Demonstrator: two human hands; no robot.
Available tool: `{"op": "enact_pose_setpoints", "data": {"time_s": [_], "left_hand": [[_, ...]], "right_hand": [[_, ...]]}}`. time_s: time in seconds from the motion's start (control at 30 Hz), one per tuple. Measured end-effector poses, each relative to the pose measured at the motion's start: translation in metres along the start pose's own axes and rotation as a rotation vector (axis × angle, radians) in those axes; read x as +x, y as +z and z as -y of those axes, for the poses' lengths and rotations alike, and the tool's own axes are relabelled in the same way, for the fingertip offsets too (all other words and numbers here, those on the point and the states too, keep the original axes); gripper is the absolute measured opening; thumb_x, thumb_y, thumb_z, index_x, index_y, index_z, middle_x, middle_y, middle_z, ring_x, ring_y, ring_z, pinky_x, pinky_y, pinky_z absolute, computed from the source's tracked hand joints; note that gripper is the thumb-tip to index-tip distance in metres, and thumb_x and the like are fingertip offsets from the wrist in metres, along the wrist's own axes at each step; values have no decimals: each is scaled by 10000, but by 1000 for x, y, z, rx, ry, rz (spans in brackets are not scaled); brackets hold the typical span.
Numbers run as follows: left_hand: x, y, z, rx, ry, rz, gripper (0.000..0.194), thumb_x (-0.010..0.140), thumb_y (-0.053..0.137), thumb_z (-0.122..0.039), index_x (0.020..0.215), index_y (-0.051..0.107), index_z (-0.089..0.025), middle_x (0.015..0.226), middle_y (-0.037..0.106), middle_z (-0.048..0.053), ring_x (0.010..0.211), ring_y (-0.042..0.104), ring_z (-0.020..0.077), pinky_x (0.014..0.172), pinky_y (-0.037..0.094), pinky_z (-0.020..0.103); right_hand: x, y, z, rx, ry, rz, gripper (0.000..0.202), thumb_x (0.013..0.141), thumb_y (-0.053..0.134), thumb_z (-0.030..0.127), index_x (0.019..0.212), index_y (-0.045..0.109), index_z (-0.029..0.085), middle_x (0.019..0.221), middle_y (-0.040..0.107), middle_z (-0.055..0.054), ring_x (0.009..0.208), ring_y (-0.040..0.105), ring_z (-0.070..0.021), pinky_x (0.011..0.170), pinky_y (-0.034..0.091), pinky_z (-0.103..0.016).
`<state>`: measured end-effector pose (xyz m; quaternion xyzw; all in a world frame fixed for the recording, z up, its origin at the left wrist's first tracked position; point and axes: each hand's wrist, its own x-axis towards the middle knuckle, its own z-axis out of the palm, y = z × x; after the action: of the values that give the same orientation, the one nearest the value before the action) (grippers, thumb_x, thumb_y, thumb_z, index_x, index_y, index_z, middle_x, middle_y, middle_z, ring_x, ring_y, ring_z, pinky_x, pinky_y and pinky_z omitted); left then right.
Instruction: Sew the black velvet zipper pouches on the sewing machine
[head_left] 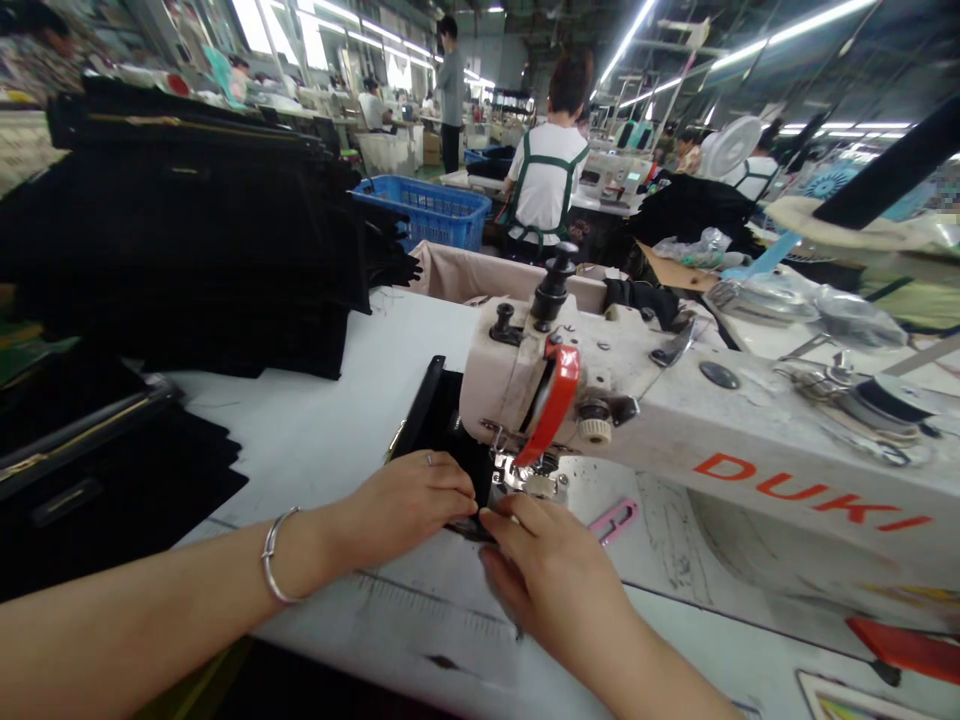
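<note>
A black fabric piece [448, 415] with a zipper strip along its left side lies under the head of a white sewing machine [675, 420]. My left hand [409, 505] rests on the piece, fingers together, pinching its near edge. Close by on the right, my right hand [551, 560] grips the same edge between thumb and fingers, just in front of the presser foot [510, 475]. The fingertips of both hands nearly meet. Part of the fabric is hidden behind the machine head and under my hands.
Tall stacks of black fabric pieces [187, 230] stand at the left, with more zippered pieces [97, 470] nearer me. Pink thread snips [616, 520] lie right of the needle. A blue basket [442, 205] and a seated person [547, 170] are beyond the table [300, 430].
</note>
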<state>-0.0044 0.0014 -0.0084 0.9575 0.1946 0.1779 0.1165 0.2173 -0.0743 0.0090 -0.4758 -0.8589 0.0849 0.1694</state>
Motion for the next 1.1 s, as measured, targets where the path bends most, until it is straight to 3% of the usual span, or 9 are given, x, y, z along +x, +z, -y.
{"op": "enact_pose_setpoints", "data": {"time_s": [0.2, 0.37, 0.53, 0.9, 1.1], "left_hand": [[13, 3, 18, 34, 69, -59, 195, 993, 489, -145, 1075, 665, -164, 1055, 706, 47, 1026, 617, 180, 974, 471, 343], [26, -2, 25, 30, -39, -52, 195, 1000, 502, -187, 995, 696, -176, 1022, 715, 38, 950, 641, 174, 915, 495, 326], [33, -6, 30, 36, -108, -59, 215, 1006, 497, -203, 1024, 711, -203, 1059, 718, 30, 1030, 647, 185, 975, 482, 333], [36, -5, 35, 70, -84, -92, 215, 985, 534, -187, 1084, 716, -246, 1133, 716, 3, 1101, 638, 203, 1016, 472, 347], [36, -4, 36, 95, -141, -64, 195, 970, 552, -185, 1070, 719, -204, 1123, 723, 33, 1097, 640, 226, 1001, 484, 373]], "right_hand": [[6, 9, -11, -51, 55, 10, 336, 915, 597, 235, 1246, 632, 193, 1015, 660, -96, 901, 620, -254, 801, 528, -399], [11, 11, -14, -45, 111, 22, 397, 907, 588, 232, 1300, 596, 175, 1084, 665, -110, 974, 622, -270, 846, 528, -400], [11, 16, -15, -73, 114, -34, 382, 916, 567, 242, 1291, 600, 178, 1101, 664, -121, 978, 622, -264, 839, 524, -385], [12, 16, -12, -96, 128, -41, 340, 938, 543, 258, 1264, 615, 192, 1059, 674, -95, 937, 624, -257, 789, 510, -373], [13, 15, -11, -85, 128, -42, 336, 946, 537, 261, 1266, 608, 186, 1067, 680, -86, 934, 624, -253, 795, 501, -377]]}}
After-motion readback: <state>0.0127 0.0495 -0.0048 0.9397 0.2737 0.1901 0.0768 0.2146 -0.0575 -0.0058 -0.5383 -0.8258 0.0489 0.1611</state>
